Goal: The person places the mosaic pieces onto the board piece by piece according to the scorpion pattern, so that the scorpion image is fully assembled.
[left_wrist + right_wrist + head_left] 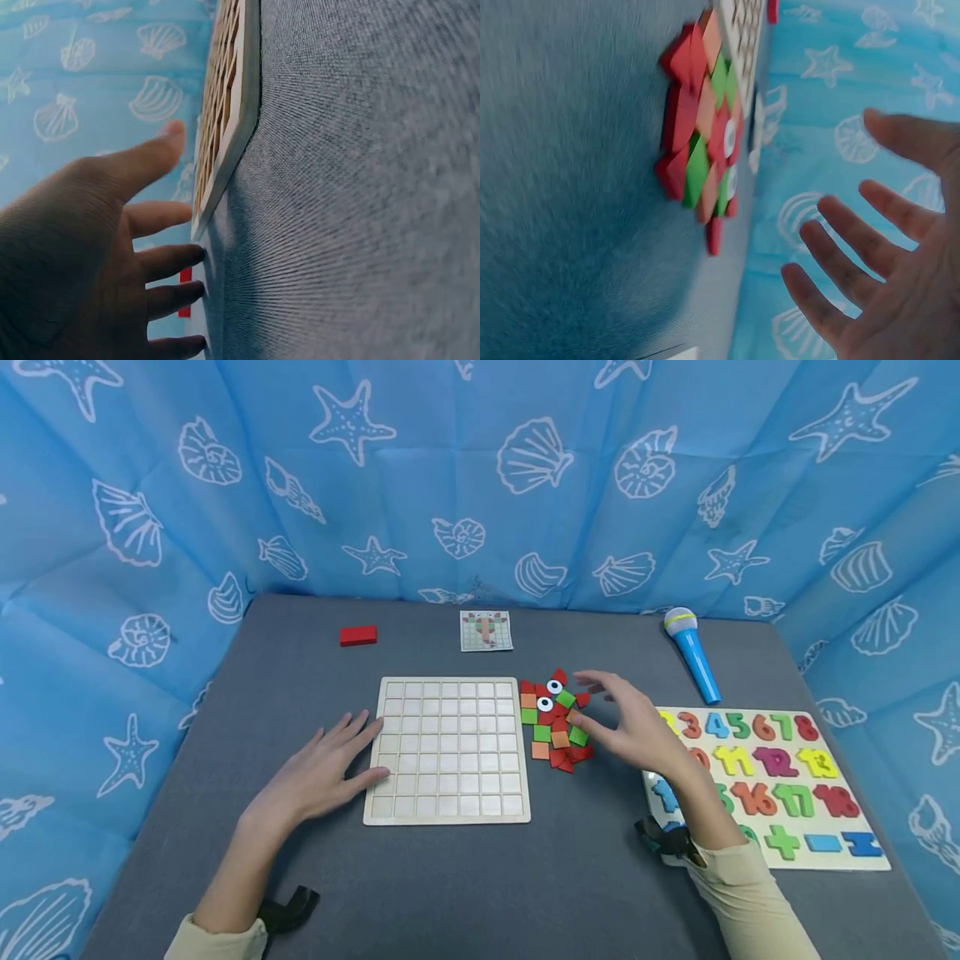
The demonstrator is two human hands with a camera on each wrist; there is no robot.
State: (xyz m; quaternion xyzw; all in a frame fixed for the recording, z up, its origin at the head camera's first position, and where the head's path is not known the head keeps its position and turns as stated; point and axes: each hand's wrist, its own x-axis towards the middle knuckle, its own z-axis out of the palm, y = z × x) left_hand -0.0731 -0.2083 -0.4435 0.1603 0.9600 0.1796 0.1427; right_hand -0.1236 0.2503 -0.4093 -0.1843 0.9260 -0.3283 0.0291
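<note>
A pale wooden grid board (450, 752) lies flat on the grey table. My left hand (318, 772) is at its left side with spread fingers, its thumb and index finger at the board's edge. Right of the board lies a loose pile of small wooden mosaic pieces (560, 737): red triangles, green and orange squares, and two with white eye shapes. My right hand (633, 727) hovers at the pile's right side. In the right wrist view its fingers (847, 251) are apart, holding nothing, and the pile (697, 127) is to their left.
Behind the board lie a pattern card (486, 632) and a red block (358, 636). A toy microphone (693, 656) lies at the back right, above a number puzzle board (787, 785) partly under my right forearm. A blue shell-print curtain (450, 485) surrounds the table.
</note>
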